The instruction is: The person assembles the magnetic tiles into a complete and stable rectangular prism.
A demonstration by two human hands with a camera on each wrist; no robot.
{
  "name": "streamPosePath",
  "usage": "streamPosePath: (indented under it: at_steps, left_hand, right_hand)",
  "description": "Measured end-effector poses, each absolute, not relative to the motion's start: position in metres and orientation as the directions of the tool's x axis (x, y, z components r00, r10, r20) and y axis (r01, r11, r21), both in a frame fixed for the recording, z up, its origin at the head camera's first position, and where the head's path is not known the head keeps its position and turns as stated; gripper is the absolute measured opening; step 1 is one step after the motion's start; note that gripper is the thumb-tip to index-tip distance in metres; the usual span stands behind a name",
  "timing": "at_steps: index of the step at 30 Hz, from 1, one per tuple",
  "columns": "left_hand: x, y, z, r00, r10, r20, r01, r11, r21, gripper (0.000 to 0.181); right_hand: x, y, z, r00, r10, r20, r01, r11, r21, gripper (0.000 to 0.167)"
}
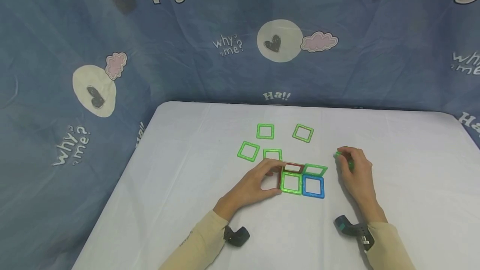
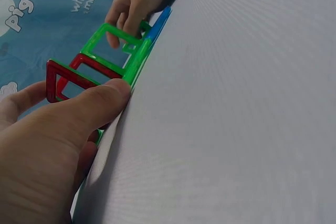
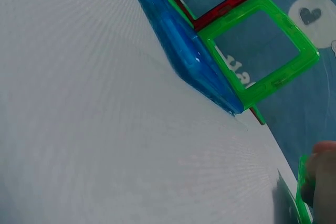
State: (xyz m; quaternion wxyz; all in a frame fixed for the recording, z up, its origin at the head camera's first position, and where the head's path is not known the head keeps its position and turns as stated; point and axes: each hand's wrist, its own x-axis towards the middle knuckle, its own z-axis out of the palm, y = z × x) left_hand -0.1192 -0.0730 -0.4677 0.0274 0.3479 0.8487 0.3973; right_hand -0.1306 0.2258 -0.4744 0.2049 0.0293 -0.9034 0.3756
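A joined group of square magnetic tiles lies in the middle of the head view. A green tile [image 1: 291,193] and a blue tile [image 1: 313,196] lie flat side by side. Behind them stand a red tile [image 1: 293,163] and another green tile [image 1: 316,166]. My left hand [image 1: 249,184] pinches a further red tile [image 2: 51,81], upright at the group's left edge, with the thumb near the green tile's corner. Off to the right, apart from the group, my right hand [image 1: 357,174] pinches a green tile [image 1: 351,164], mostly hidden by the fingers.
Several loose green tiles lie behind the group, among them a back left one [image 1: 265,137], a back right one [image 1: 303,139] and a tilted one [image 1: 247,159]. A white cloth [image 1: 180,170] covers the table. Behind hangs a blue printed curtain [image 1: 187,70].
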Motion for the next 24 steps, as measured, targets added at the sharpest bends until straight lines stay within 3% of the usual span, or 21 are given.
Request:
streamPosePath:
  at_steps: [24]
  left_hand:
    - [-0.1189, -0.0733, -0.4671, -0.751, 0.615, 0.240, 0.581, 0.442, 0.684, 0.075]
  right_hand:
    - [-0.1310, 0.2247, -0.4710, -0.886, 0.111, 0.449, -0.236, 0.726, -0.646, 0.024]
